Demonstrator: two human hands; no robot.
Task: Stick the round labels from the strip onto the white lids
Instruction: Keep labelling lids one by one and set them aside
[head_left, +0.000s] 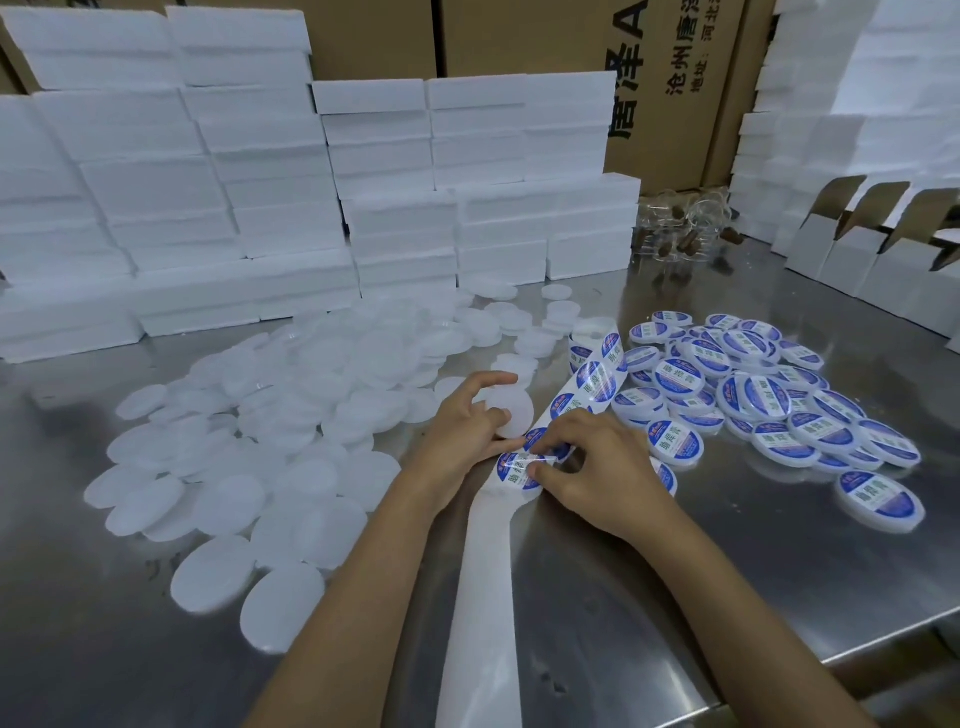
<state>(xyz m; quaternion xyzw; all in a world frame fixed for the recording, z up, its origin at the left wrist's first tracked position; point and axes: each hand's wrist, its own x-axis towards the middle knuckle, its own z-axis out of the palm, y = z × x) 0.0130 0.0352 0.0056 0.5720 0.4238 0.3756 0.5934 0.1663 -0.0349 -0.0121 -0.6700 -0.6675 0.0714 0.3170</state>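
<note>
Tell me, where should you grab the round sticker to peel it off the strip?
Pinch the label by its thin edge, coming from the right, where the right hand pinches it. It lies flat on the strip, so only a lifted edge gives grip.

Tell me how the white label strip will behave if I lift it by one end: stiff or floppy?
Probably floppy: the label strip looks thin and curls up into a roll. Likely very light, so it may slide on the smooth metal table unless held.

One head-worn wide-angle camera looks forward and down from close above the steel table (675, 597), facing the stacked foam boxes (260, 182) at the far side.
</note>
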